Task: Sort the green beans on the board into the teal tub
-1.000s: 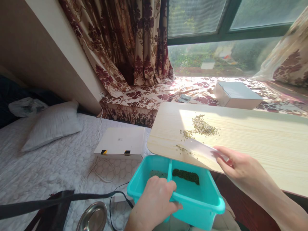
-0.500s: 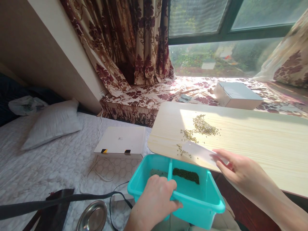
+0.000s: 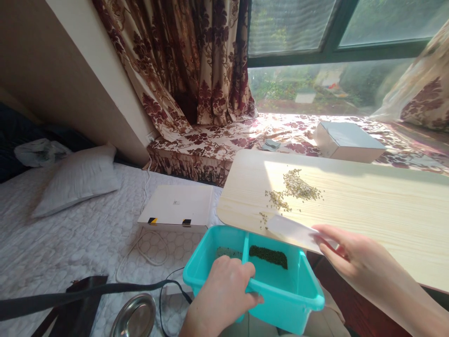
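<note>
My left hand (image 3: 229, 288) is closed over the near rim of a turquoise two-compartment bin (image 3: 280, 299), thumb outside. A dark green heap of small beans (image 3: 268, 256) lies in the bin's right compartment; a few specks show in the left one. In my right hand (image 3: 347, 252) is a thin white plastic card (image 3: 293, 229), its far end low over the table edge above the bin. Loose greenish beans (image 3: 300, 185) are spread on the pale wooden table (image 3: 365, 210), with a few by the card's tip.
A white box (image 3: 177, 206) lies on the quilted bed (image 3: 87, 234), left of the table. A steel bowl (image 3: 135, 316) and a dark strap (image 3: 105, 289) are at lower left. Another box (image 3: 351, 140) stands on the window seat behind the table.
The card has moved slightly toward the table's near edge, and fewer beans lie around its tip. The bin has shifted a little left with my left hand still on its rim.
</note>
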Motion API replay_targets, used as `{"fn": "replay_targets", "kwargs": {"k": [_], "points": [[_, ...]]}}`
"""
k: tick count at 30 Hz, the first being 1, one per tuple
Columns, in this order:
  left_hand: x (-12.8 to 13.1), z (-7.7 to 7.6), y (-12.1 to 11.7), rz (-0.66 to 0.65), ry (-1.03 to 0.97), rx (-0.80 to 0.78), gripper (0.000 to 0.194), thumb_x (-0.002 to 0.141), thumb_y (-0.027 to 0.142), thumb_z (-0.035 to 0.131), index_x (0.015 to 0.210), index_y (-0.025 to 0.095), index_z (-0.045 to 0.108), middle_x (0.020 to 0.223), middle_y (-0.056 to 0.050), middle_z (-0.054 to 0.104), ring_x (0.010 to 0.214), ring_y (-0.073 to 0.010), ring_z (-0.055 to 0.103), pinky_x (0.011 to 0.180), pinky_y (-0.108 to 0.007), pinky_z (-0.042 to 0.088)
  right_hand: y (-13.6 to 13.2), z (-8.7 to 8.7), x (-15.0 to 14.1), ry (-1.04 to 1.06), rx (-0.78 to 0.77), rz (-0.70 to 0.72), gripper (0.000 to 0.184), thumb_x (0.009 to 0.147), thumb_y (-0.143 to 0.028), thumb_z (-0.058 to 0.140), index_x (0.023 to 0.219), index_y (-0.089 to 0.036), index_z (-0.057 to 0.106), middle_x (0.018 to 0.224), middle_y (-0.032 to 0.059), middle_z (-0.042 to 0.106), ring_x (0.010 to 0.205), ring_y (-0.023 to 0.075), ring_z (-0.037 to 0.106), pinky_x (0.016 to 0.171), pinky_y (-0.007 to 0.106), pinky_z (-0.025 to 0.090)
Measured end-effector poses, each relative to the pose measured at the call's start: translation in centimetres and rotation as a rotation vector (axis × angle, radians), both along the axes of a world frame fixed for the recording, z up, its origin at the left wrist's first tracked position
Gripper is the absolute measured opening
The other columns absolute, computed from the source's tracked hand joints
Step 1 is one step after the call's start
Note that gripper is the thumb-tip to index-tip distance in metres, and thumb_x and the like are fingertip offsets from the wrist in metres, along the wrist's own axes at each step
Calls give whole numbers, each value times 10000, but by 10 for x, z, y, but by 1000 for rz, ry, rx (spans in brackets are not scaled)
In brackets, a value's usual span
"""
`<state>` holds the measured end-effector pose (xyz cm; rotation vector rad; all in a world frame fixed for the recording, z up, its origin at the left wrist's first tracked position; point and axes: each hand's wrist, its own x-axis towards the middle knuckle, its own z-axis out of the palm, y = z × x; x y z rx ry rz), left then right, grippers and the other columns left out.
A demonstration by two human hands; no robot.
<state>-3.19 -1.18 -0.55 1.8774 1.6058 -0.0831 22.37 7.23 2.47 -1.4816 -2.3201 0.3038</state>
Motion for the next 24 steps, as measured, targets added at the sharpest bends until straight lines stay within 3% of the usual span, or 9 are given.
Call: {"fn": "replay_targets", "kwargs": {"k": [3, 9, 24], "points": [[-2, -1, -1, 5, -2, 4, 290, 804, 494, 756, 872, 233, 649, 911, -29, 693, 923, -273, 612, 744, -335, 408, 0, 0, 0, 7, 13, 8, 267, 850, -357, 474, 839, -253, 721, 619, 22, 730, 491, 190, 655, 423, 264, 443], [-5, -3, -2, 6, 14, 22, 307, 805, 510, 744, 813, 231, 616, 865, -26, 679, 900, -273, 614, 707, -326, 392, 0, -1, -1, 6, 2, 9, 273, 858, -368, 479, 832, -245, 722, 716, 43, 762, 470, 178, 638, 430, 273, 453], [-9, -3, -3, 33, 16, 18, 292, 803, 497, 743, 827, 236, 616, 878, -25, 683, 911, -271, 619, 728, -326, 391, -3, 4, -2, 27, -6, 32, 249, 863, -366, 487, 806, -260, 704, 693, 41, 751, 529, 197, 668, 449, 271, 459]]}}
